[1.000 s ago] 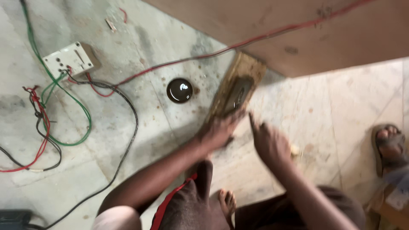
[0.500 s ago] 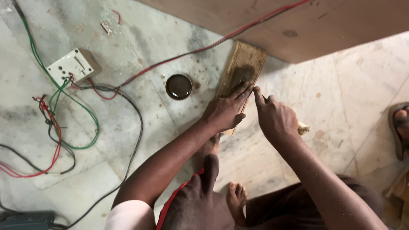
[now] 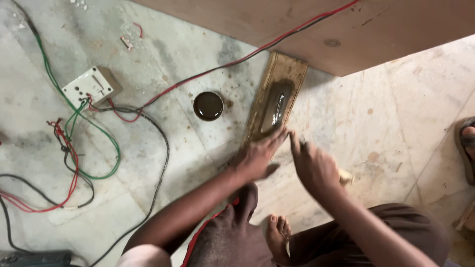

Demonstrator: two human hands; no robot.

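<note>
Head view, looking down at a marble floor (image 3: 396,113). A wooden block (image 3: 275,101) with a dark, wet-looking hollow down its middle lies flat on the floor, its far end just under the edge of a large plywood board (image 3: 307,29) that crosses the top of the view. The left hand (image 3: 257,158) rests on the near end of the block, fingers spread and pressing flat on the wood, not wrapped around anything. The right hand (image 3: 314,165) is just beside it, to the right, closed around a wooden-handled tool (image 3: 345,176); only the pale butt of the handle shows behind the palm, and the working end near the block is too small to make out. The two hands are near each other but apart. A small round cap holding dark liquid (image 3: 208,106) stands on the floor just left of the block. Further left lies a white switch box (image 3: 92,87), with red, green and black wires (image 3: 94,148) looping over the floor from it; one red wire runs up across the plywood board. The person's bare foot (image 3: 277,237) is on the floor below the hands. At the right edge, another person's sandalled foot (image 3: 466,148) shows in part.
</note>
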